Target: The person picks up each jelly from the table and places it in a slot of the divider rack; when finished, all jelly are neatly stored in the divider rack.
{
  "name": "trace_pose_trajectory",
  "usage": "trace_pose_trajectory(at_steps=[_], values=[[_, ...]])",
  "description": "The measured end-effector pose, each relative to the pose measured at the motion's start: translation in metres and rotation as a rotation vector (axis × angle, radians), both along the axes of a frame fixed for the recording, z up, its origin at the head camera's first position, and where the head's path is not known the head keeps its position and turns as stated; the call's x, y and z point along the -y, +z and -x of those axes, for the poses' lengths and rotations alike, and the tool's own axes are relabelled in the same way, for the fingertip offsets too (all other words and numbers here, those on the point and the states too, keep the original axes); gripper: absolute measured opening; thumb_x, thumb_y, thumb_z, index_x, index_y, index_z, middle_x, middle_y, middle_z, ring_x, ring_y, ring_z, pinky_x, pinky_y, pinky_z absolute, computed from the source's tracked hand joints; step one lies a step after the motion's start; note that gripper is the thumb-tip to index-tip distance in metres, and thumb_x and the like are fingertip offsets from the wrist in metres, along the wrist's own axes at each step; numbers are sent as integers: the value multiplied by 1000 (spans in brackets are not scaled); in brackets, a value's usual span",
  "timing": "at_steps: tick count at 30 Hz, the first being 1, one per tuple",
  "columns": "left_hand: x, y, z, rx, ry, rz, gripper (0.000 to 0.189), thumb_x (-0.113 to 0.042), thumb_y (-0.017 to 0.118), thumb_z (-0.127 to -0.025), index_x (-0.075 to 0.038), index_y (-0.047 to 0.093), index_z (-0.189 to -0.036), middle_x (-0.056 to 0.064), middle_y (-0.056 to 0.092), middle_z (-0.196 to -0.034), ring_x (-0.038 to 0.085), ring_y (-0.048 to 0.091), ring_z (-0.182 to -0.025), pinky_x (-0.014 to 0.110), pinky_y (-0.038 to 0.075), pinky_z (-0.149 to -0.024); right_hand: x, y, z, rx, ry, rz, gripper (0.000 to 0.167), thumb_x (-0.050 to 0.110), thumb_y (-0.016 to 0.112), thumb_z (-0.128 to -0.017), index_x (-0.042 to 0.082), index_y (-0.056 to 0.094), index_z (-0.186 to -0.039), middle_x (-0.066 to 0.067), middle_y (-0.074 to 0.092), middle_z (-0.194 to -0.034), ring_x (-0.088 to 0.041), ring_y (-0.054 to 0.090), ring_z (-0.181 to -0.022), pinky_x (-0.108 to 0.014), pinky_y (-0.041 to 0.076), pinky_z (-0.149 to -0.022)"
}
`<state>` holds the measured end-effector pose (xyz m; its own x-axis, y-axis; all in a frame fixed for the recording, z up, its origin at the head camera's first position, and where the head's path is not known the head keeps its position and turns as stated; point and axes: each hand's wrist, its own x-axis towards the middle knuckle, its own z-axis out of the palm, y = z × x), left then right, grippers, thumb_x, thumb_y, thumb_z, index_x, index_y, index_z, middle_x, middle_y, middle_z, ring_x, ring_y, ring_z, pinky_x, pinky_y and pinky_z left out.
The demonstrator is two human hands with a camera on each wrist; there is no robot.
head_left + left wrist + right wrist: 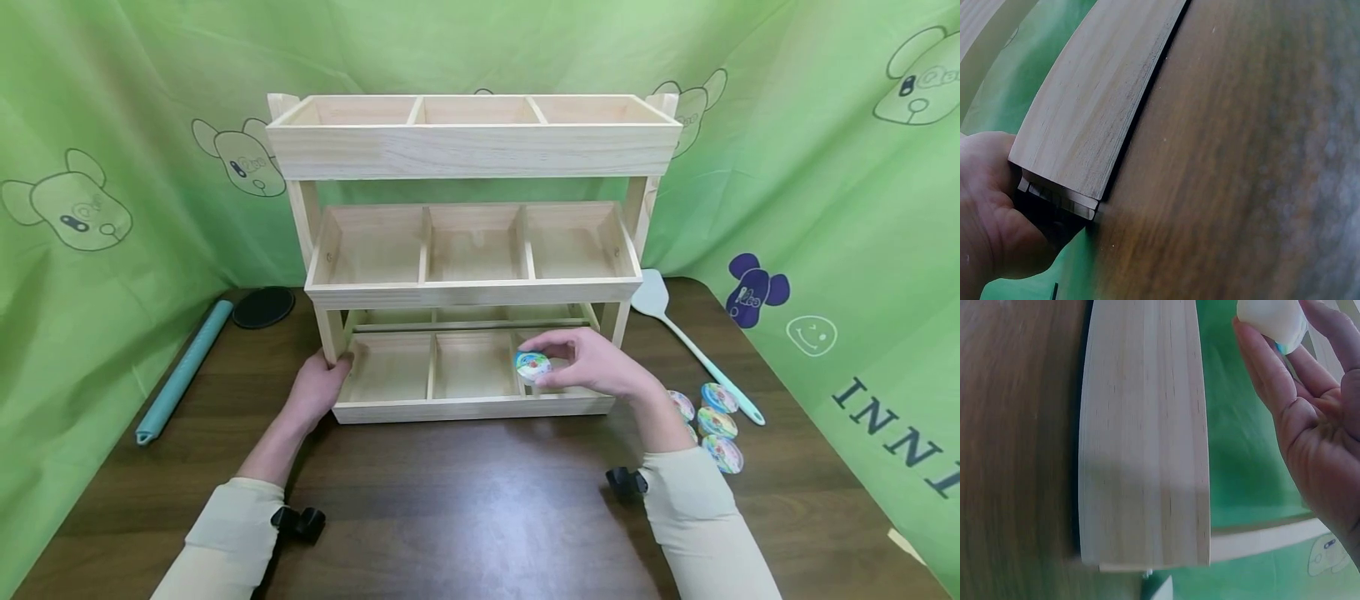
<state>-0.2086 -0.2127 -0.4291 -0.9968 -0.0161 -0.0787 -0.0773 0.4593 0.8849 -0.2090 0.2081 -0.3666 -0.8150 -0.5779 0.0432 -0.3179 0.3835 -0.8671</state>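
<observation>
Head cam bright; glare on table (pixel 487 500) (soft patch, low ctr). L wrist cam dimmer, blurry rt.

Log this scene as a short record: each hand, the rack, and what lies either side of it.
Left hand: grips the pale wooden three-tier rack at its bottom tier's left end
Right hand: holds a small round white container with multicoloured printed top near the bottom tier
Left of rack: teal cylinder, flat black disc
Right of rack: pale-blue spatula, several similar containers
</observation>
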Motion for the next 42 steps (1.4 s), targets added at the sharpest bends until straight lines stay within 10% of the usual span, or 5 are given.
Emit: trace_pose_trajectory(at_steps=[42], values=[[0, -2, 1, -16, 5, 24, 58, -24, 41, -107, 16, 32, -148, 35, 46, -142, 36, 47, -123, 53, 40, -104, 83, -10, 18, -27, -45, 1, 49, 18, 85, -81, 3, 70, -125, -5, 72, -103, -20, 67, -93, -32, 55, -77]])
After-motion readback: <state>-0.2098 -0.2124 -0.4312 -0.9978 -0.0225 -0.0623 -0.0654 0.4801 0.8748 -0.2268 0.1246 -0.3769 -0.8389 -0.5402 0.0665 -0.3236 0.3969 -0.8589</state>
